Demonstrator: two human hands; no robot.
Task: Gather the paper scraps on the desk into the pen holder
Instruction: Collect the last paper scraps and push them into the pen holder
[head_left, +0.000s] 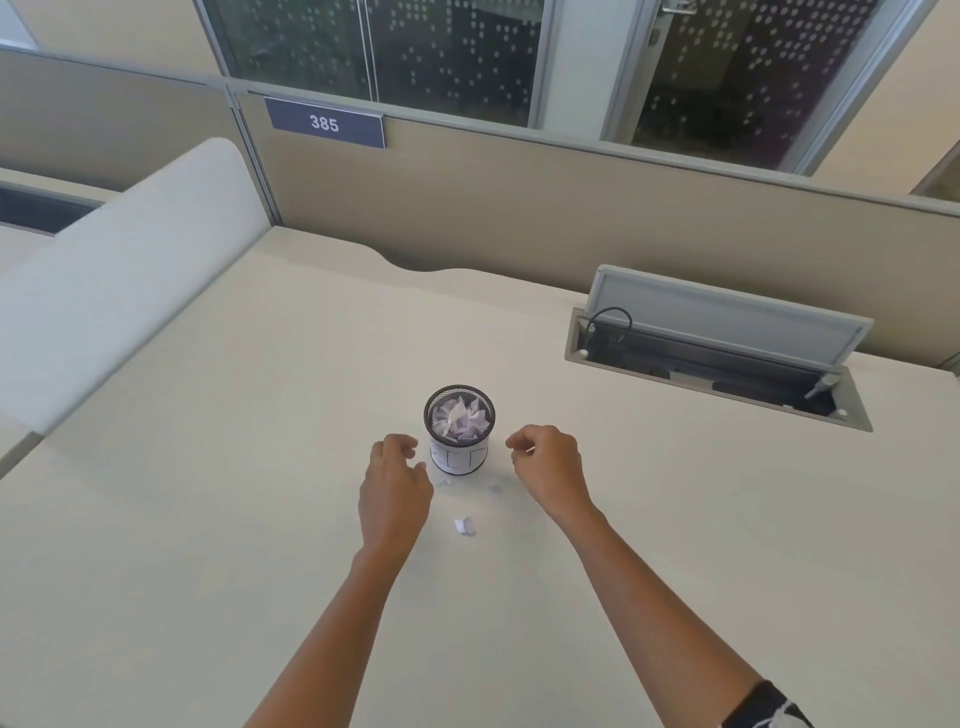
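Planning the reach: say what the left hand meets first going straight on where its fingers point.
Probably the pen holder, just beyond the left hand; its height over the desk is unclear.

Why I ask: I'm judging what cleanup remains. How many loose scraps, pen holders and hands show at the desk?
Loose paper scraps on the desk: 3 (one curled, two small faint ones)
Pen holder: 1 (heap of scraps inside not counted)
Hands: 2 (left hand, right hand)
Total: 6
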